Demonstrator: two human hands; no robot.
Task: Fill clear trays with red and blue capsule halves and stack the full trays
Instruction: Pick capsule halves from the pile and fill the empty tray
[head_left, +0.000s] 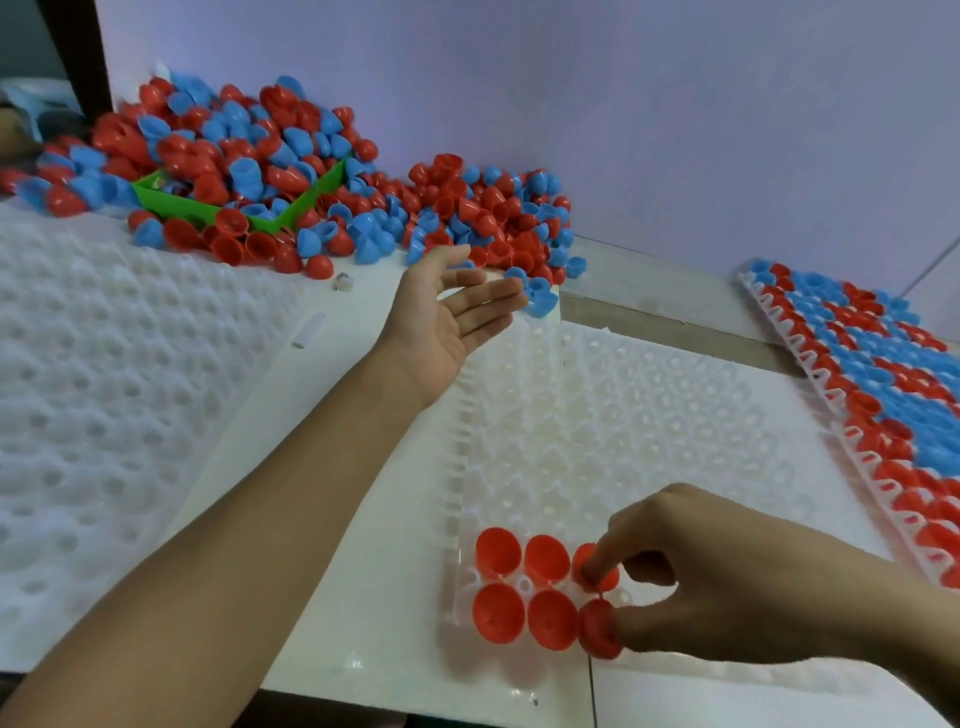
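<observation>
A clear tray (597, 426) lies in front of me with several red capsule halves (498, 551) seated in two rows at its near left corner. My right hand (691, 577) pinches a red half (597, 631) at the near row's third pocket, its index finger pressing on the red half just behind it. My left hand (447, 322) is stretched out, palm up and empty, with the fingertips at the edge of the loose pile of red and blue halves (467, 218) by the wall. At the right lies a full tray (883, 395) of red and blue halves.
A green bin (171, 200) is buried in the pile at the back left. A stack of empty clear trays (104, 374) covers the left side. A small white tube (309, 330) and a tiny white piece (344, 282) lie between. The wall stands close behind.
</observation>
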